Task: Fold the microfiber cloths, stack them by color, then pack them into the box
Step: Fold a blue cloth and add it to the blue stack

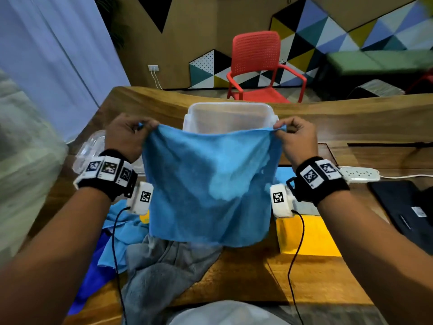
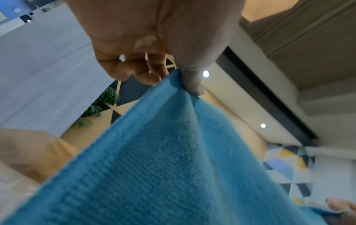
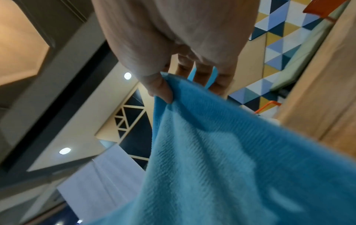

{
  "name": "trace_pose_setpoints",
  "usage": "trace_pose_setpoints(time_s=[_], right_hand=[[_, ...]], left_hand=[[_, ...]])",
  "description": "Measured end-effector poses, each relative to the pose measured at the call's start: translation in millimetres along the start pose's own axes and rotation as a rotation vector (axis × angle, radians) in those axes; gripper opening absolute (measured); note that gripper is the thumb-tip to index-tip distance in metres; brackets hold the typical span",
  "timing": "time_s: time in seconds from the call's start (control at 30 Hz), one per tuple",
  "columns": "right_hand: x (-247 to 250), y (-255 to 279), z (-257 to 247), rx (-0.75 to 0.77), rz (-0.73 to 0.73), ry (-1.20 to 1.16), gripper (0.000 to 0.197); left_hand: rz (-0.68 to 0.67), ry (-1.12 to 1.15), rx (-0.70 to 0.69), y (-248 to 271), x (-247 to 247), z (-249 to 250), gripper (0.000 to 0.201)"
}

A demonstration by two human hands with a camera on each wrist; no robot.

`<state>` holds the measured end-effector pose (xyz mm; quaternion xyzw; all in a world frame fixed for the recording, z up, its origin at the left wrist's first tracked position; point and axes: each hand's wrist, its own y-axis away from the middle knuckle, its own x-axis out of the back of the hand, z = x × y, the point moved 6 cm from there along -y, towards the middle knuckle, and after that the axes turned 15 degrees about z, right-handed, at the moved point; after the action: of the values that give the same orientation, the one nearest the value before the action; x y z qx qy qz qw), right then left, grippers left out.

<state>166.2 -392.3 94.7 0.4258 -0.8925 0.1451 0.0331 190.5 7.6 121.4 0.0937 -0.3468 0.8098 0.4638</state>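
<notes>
A light blue cloth (image 1: 208,184) hangs spread in the air above the wooden table (image 1: 246,275). My left hand (image 1: 131,134) pinches its top left corner, and my right hand (image 1: 295,139) pinches its top right corner. The left wrist view shows thumb and fingers clamped on the light blue cloth (image 2: 163,167); the right wrist view shows the same on the light blue cloth (image 3: 221,159). Behind it stands an open clear plastic box (image 1: 228,113). Below lie a grey cloth (image 1: 161,266), another light blue cloth (image 1: 121,233), a dark blue cloth (image 1: 93,273) and a yellow cloth (image 1: 311,235).
The box's clear lid (image 1: 90,148) lies at the left. A white power strip (image 1: 360,173) and a black laptop (image 1: 403,207) sit at the right. A red chair (image 1: 260,66) stands beyond the table's far edge.
</notes>
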Motion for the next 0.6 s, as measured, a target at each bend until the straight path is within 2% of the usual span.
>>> trace_pose_setpoints(time_s=[0.07,0.13,0.23,0.27,0.3,0.37,0.43,0.5,0.53,0.6], right_hand=[[-3.7,-7.8,23.8,-0.040,0.021,0.113,0.025],[-11.0,-9.7,42.7,-0.067,0.009,0.191,0.025],[-23.3,0.2,78.5,-0.197,-0.078,0.191,0.026],[-26.3,5.7,88.3,-0.215,-0.101,0.192,0.025],[-27.2,12.4,95.0,-0.209,-0.116,0.230,0.023],[-26.2,30.6,106.0,-0.133,-0.181,0.376,0.018],[-29.9,56.8,125.5,0.019,-0.367,0.613,0.014],[-34.0,87.8,151.9,0.074,-0.619,0.791,0.019],[-34.5,103.1,165.2,0.074,-0.741,0.865,0.019],[-34.8,127.2,183.8,0.100,-0.908,0.990,0.018]], left_hand=[[-0.018,0.021,0.066,0.9,-11.6,-15.0,0.015],[-0.076,0.026,0.145,7.7,-27.9,-30.7,0.006],[-0.179,0.031,0.238,25.3,-51.7,-53.3,0.020],[-0.206,-0.001,0.258,32.6,-56.9,-60.3,0.020],[-0.220,-0.041,0.255,40.7,-60.5,-67.7,0.018],[-0.304,-0.130,0.148,65.5,-67.4,-75.7,0.019],[-0.567,-0.243,0.028,103.7,-82.8,-88.2,0.036],[-0.864,-0.418,0.003,146.2,-96.1,-110.9,0.035],[-0.957,-0.486,-0.010,163.4,-98.2,-119.8,0.029],[-1.038,-0.571,-0.004,186.1,-100.0,-135.7,0.028]])
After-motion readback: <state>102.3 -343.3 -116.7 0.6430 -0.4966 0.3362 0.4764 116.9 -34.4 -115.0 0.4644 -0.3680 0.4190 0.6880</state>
